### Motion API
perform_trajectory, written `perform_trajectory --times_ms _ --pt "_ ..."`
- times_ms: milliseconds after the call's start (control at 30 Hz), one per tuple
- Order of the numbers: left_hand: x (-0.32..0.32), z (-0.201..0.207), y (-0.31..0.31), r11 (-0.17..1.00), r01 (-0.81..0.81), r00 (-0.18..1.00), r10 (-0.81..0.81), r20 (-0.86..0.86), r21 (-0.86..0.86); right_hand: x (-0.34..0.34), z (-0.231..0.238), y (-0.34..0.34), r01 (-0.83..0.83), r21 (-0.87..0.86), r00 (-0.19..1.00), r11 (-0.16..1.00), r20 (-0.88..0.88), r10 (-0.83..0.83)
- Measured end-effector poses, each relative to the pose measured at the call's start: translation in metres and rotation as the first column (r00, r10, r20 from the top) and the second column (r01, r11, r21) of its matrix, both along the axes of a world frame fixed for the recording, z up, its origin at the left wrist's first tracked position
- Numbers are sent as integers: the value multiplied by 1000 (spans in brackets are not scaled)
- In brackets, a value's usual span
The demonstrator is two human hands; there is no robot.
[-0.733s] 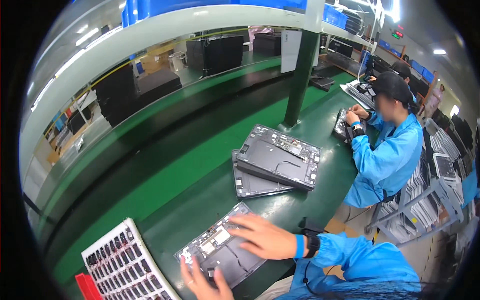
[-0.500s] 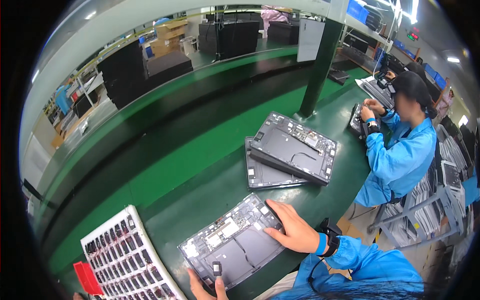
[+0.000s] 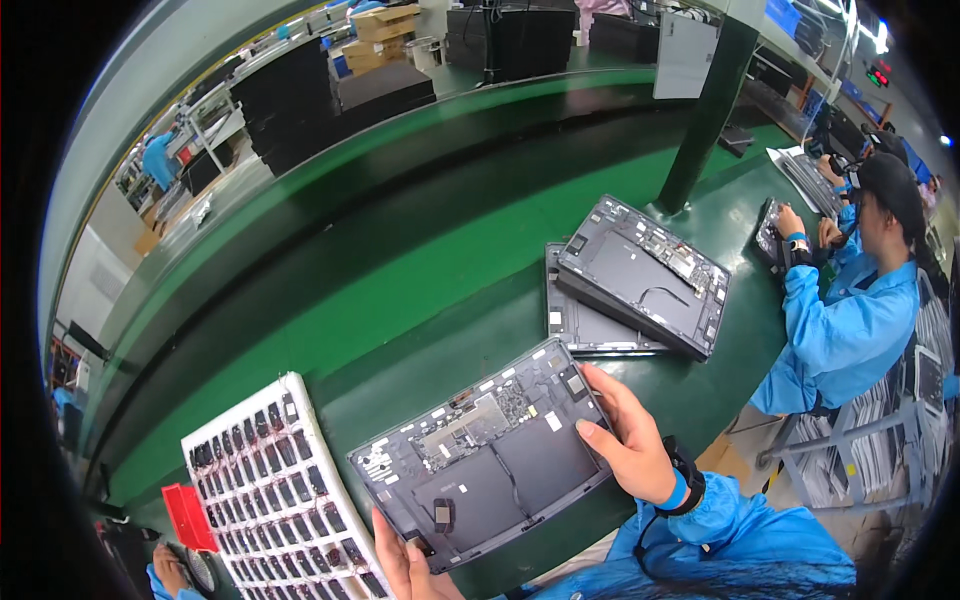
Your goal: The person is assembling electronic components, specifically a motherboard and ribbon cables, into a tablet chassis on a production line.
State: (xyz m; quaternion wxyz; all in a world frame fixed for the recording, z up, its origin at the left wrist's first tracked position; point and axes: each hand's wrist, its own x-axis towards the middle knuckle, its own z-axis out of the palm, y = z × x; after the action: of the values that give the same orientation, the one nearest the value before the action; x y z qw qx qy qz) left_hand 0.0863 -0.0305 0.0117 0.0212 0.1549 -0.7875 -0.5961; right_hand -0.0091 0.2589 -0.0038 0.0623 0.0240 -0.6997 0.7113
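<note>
Bright overhead light is glaring off the green bench beyond the right hand; fisheye edges are bending, darkening.

One fisheye view from my head looks steeply down and forward over the green counter, close above my hands at the lower edge. Straight edges bow toward the dark round rim, and the line stretches away top right.
</note>
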Motion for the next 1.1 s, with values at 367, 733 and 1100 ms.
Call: perform_trajectory --times_ms 367,733,1100 --pt "-11 19 16 839 -189 975 220 -2 510 9 20 -5 -92 -207 994 974 38 102" --pt "-4 28 16 665 -37 996 88 -30 746 50 34 19 -32 -267 999 963 -23 26" --pt "19 56 49 628 63 960 176 -220 776 63 53 41 230 -107 963 967 -121 -242"
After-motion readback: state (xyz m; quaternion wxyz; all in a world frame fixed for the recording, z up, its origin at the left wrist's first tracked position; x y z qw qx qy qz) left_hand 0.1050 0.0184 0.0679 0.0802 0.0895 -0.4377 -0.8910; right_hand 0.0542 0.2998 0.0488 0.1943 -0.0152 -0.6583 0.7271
